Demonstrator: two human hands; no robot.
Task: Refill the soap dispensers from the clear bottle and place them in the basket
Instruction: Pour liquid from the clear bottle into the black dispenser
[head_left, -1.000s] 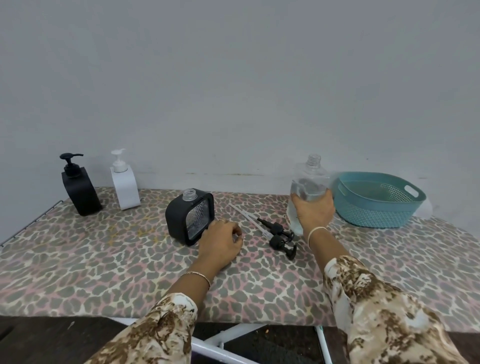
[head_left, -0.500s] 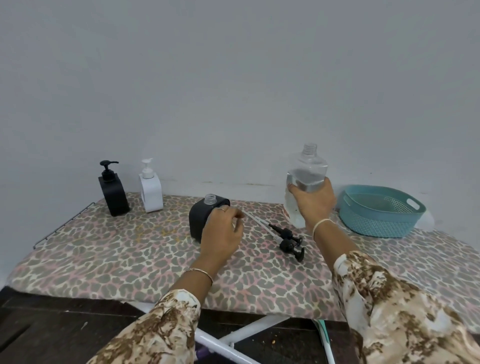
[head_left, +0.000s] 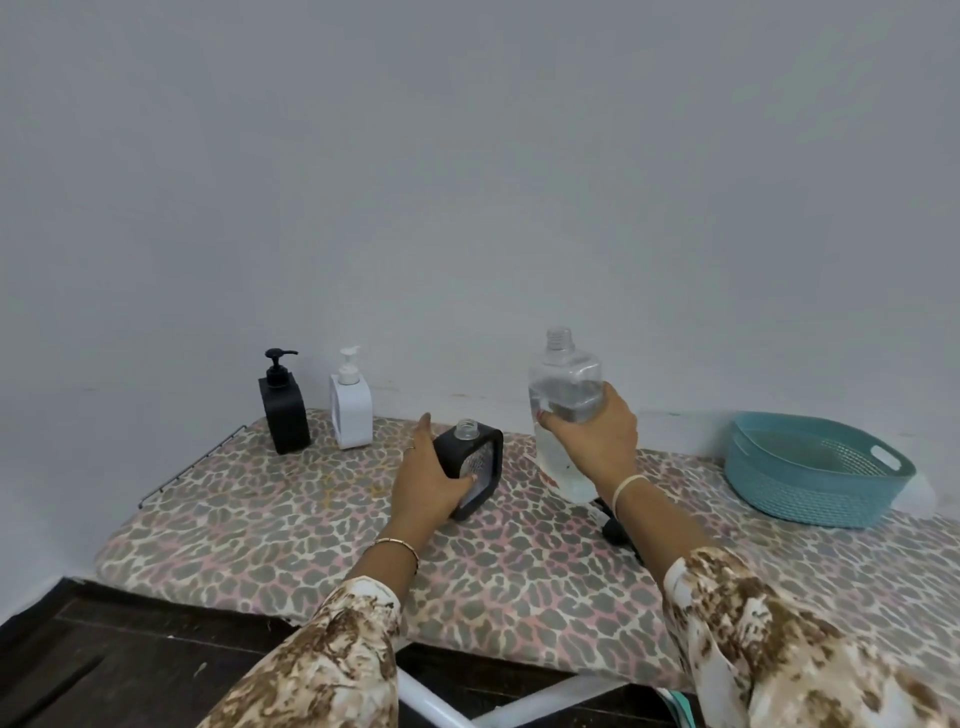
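A squat black soap dispenser (head_left: 480, 457) with an open neck and no pump stands mid-table. My left hand (head_left: 428, 480) grips its left side, thumb across its clear front. My right hand (head_left: 597, 441) holds the clear bottle (head_left: 563, 384) upright and uncapped, lifted above the table just right of the dispenser; liquid fills its lower part. A tall black dispenser (head_left: 283, 410) and a white dispenser (head_left: 352, 405), both with pumps on, stand at the back left. The teal basket (head_left: 810, 488) sits at the right and looks empty.
Black pump heads (head_left: 615, 527) lie on the table, mostly hidden behind my right wrist. The table has a leopard-print cover (head_left: 260, 514) and stands against a grey wall. A white frame leg (head_left: 441, 712) and dark floor show below the front edge.
My left hand moved from beside the squat black dispenser onto it and now grips it. My right hand lifted the clear bottle off the table. The camera pulled back and tilted up.
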